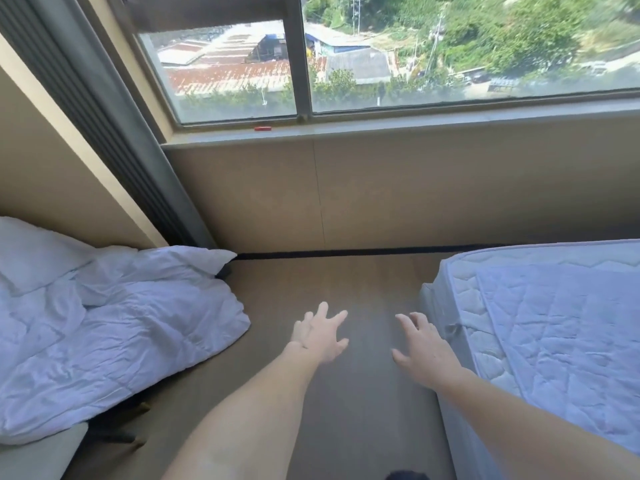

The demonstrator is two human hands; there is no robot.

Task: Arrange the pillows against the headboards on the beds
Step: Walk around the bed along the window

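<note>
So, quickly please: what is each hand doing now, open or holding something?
Left hand: open, fingers spread, holding nothing.
Right hand: open, fingers spread, holding nothing.

window (381, 64): ran across the top of the view, with a grey frame and an upright bar between two panes
outside: rusty and grey roofs, green trees and a road showed through the glass
sill (398, 128): a pale ledge ran under the panes, and a small red thing (263, 128) lay on it near the bar
wall (450, 188): beige panels stood under the ledge
curtain (86, 109): grey folds hung at the left
floor (329, 282): brown boards
</note>
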